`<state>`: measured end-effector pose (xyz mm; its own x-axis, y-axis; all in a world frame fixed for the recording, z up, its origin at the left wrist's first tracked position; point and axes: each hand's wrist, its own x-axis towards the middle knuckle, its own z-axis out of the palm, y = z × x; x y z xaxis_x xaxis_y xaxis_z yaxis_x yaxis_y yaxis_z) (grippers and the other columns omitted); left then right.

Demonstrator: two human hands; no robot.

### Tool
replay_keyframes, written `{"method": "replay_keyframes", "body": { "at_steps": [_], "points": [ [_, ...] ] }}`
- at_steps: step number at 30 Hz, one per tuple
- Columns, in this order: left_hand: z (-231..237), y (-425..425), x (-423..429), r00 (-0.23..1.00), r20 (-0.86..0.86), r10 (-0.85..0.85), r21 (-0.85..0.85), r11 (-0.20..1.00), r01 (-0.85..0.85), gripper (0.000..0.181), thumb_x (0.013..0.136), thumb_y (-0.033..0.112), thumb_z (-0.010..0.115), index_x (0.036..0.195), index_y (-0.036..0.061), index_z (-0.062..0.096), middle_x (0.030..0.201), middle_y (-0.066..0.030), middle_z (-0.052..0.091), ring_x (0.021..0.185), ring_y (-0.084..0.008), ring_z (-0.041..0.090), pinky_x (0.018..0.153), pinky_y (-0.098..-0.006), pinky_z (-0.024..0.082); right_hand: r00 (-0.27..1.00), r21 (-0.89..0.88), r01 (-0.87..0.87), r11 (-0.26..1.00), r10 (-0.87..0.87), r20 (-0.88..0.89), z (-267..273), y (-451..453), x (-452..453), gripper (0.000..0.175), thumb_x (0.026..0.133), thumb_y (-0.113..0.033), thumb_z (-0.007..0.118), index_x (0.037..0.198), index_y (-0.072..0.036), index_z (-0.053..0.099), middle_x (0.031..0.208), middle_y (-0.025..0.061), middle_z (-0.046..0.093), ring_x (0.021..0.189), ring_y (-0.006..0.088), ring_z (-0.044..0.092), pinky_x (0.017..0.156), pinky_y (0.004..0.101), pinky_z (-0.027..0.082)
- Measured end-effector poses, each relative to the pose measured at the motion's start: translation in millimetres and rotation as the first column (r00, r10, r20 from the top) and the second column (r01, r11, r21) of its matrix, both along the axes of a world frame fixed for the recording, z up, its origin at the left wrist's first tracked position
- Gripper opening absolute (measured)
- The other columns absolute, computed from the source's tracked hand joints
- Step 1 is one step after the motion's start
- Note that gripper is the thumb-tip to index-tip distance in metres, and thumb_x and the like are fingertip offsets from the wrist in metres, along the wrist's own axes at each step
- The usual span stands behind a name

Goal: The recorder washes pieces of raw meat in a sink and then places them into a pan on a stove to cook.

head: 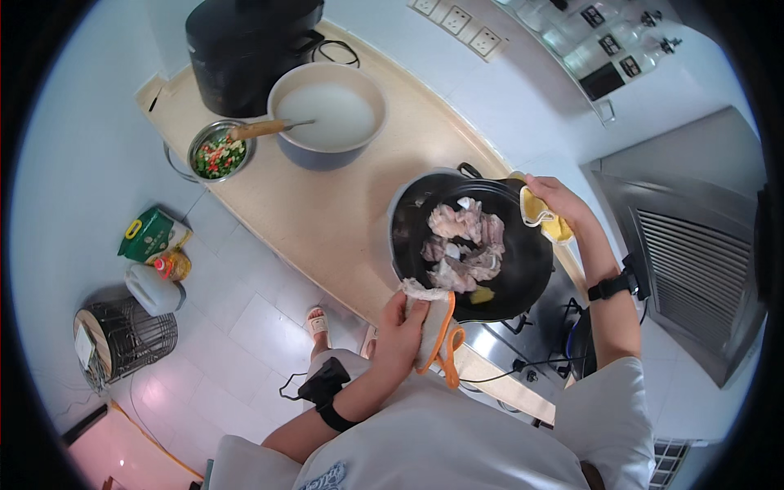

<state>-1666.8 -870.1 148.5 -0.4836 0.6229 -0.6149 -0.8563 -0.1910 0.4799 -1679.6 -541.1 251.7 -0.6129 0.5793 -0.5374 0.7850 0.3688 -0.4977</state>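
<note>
A black pot point(527, 269) with pieces of boiled meat on the bone point(471, 245) and a yellowish slice point(482, 295) is tilted over a larger grey-rimmed vessel point(393, 226) at the counter's edge. My left hand point(401, 327) grips the pot's near side through a grey cloth with orange trim point(436, 324). On the far side my right hand point(557, 199) holds the pot through a yellow cloth point(554, 226). Both handles of the pot are hidden by the cloths.
A gas stove point(533, 343) with another dark pan point(582, 343) lies at right, below a range hood point(692, 257). Further left on the counter point(331, 226) stand a pot of whitish liquid point(383, 116) with a wooden-handled utensil point(263, 128), a bowl of chopped greens and red pepper point(217, 159) and a black appliance point(233, 61).
</note>
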Motion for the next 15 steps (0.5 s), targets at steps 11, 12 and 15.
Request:
{"method": "replay_keyframes", "body": {
  "at_steps": [11,12,15],
  "points": [
    [12,-32,-37,0.825,-0.544,-0.152,-0.034,0.987,0.160,0.015,0.087,0.009,0.051,0.100,0.0012,0.053,0.085,-0.0023,0.057,0.077,-0.0065,0.052,0.068,-0.0214,0.043,0.938,-0.226,-0.220,0.949,0.141,-0.318,46,-25,74,0.043,0.082,-0.027,0.062,0.111,0.003,0.052,0.094,0.0038,0.059,0.082,0.0087,0.054,0.074,0.0220,0.044],
    [16,-34,-39,0.827,-0.539,-0.158,-0.039,0.986,0.162,0.015,0.087,0.009,0.051,0.100,0.0012,0.053,0.086,-0.0022,0.057,0.078,-0.0064,0.051,0.069,-0.0213,0.043,0.937,-0.224,-0.214,0.951,0.135,-0.324,44,-25,77,0.043,0.082,-0.027,0.062,0.111,0.003,0.052,0.094,0.0038,0.059,0.082,0.0087,0.054,0.074,0.0220,0.044],
    [24,-36,-41,0.835,-0.521,-0.178,-0.053,0.983,0.176,0.016,0.088,0.009,0.050,0.101,0.0011,0.053,0.086,-0.0021,0.057,0.079,-0.0063,0.051,0.070,-0.0212,0.043,0.923,-0.194,-0.081,0.978,0.000,-0.385,29,-28,79,0.043,0.084,-0.032,0.060,0.110,0.002,0.053,0.094,0.0041,0.060,0.082,0.0090,0.054,0.075,0.0223,0.044]
  ]
}}
